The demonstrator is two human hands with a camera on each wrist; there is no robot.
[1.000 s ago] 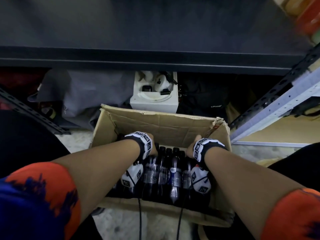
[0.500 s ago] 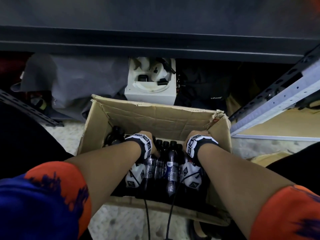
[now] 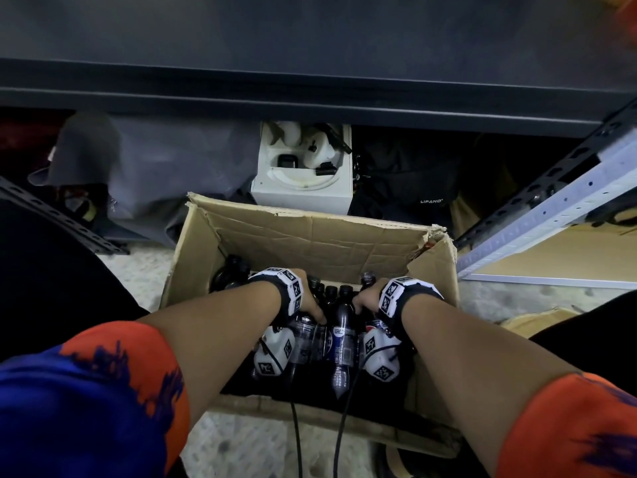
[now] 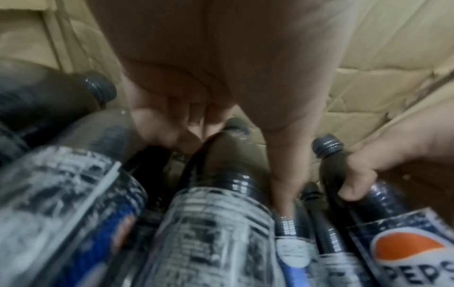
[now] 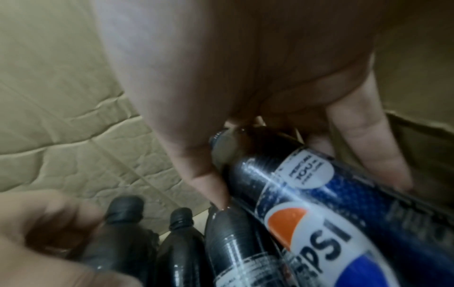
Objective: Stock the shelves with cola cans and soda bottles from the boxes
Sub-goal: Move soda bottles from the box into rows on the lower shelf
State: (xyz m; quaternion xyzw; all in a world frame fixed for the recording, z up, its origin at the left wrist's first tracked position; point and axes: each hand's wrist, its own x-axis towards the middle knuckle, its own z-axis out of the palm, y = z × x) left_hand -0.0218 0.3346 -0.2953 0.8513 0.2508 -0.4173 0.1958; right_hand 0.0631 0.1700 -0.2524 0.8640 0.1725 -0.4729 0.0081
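An open cardboard box [image 3: 310,243] on the floor holds several dark Pepsi soda bottles [image 3: 343,334] standing packed together. Both my hands are inside it. In the left wrist view my left hand [image 4: 196,124] curls its fingers and thumb round the neck of a middle bottle [image 4: 221,155]. In the head view it shows as my left hand [image 3: 312,307]. My right hand [image 3: 365,300] grips the shoulder of a blue-labelled Pepsi bottle [image 5: 307,194], thumb on one side and fingers on the other. That bottle leans in the right wrist view. The fingertips are partly hidden behind the bottles.
A dark shelf board [image 3: 310,91] runs across above the box. Behind the box sit a white appliance [image 3: 303,174], grey cloth [image 3: 165,174] and a black bag [image 3: 413,188]. A perforated metal shelf rail [image 3: 551,208] and a wooden shelf board [image 3: 568,257] lie to the right.
Both hands have moved from the far box wall down onto the bottle necks and closed round them. More bottles at the box's back left have come into view.
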